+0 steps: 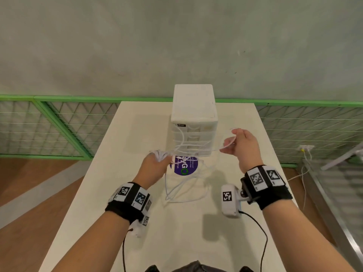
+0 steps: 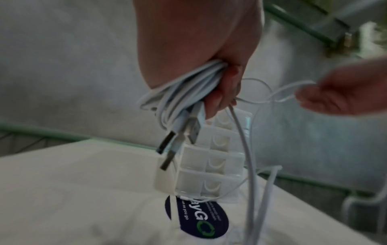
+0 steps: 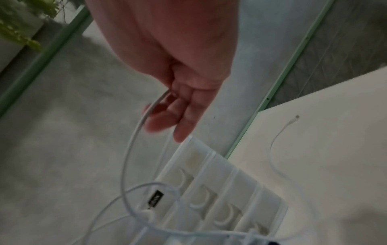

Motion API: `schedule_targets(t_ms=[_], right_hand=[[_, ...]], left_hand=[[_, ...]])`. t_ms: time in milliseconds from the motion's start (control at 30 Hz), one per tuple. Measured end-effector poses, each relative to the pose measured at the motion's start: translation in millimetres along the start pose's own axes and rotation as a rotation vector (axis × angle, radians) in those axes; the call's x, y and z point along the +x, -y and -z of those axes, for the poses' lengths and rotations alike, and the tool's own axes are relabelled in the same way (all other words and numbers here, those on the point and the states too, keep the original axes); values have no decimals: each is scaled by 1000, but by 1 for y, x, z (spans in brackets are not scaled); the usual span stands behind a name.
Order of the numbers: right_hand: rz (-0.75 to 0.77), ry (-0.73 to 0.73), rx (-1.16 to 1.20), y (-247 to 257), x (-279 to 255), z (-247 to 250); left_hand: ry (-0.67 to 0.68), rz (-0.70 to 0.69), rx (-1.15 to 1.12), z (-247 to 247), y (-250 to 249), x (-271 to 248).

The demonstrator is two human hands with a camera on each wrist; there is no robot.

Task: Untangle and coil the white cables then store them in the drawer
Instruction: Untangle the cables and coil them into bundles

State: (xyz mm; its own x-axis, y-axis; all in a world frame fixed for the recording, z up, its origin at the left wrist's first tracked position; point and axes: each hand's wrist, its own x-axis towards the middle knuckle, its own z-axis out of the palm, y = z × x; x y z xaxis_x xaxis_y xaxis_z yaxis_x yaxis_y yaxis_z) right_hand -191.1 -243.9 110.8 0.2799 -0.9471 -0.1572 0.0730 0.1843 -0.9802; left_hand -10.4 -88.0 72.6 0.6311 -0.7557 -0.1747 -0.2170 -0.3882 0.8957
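My left hand [image 1: 155,163] grips a bundle of coiled white cables [image 2: 184,92] above the table, with several USB plugs [image 2: 178,139] hanging out below the fingers. My right hand [image 1: 238,144] is raised to the right of the drawer unit and pinches a loop of white cable [image 3: 136,132] that runs back to the bundle. More loose white cable [image 1: 182,191] lies in loops on the table between my hands. The small white drawer unit [image 1: 193,118] stands at the table's far middle, all its drawers closed.
A round purple sticker [image 1: 185,165] lies on the white table [image 1: 110,173] in front of the drawer unit. A green railing with wire mesh [image 1: 59,124] runs behind and beside the table. A wall socket with cables [image 1: 305,149] sits at the right.
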Motion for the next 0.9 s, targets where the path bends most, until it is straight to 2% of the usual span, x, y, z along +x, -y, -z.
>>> schedule_targets(t_ms=[100,167,300,333,367,433,467,500,533,600,700,767,900], right_hand=[[50,-58,-346,-16,9,12],[105,-78,-600,-30,11,18],[32,-5,-983,-53,8,22],[67,7,-1069,-55,5,19],[174,-16,-1120,-56,1,15],[530,-72,-1021,-48,-9,5],[680,-29,-930,-44,-13,-1],[762,59,-885,-39,-19,-7],[774,171,-899,-36,-23,-13],[698,343,-1035,-38,-27,-24],[589,429,-1167,-52,-24,-28],[593,396,-1062,-55,-21,-21],[501,29,-509,-46,-11,7]], left_hand=[[-65,29,-121,8,0,4],[-83,21,-117,10,-3,6],[-96,-101,-1,4,-10,8],[-93,-132,31,1,-10,8],[-85,-159,60,-2,-11,8],[-64,-205,96,-9,-14,7],[-59,-220,108,-12,-16,8],[-58,-230,117,-15,-17,8],[-61,-234,119,-17,-18,9],[-73,-241,107,-19,-20,10],[-86,-250,106,-17,-23,9],[-115,-216,98,-11,-20,11],[-180,-45,13,8,-8,18]])
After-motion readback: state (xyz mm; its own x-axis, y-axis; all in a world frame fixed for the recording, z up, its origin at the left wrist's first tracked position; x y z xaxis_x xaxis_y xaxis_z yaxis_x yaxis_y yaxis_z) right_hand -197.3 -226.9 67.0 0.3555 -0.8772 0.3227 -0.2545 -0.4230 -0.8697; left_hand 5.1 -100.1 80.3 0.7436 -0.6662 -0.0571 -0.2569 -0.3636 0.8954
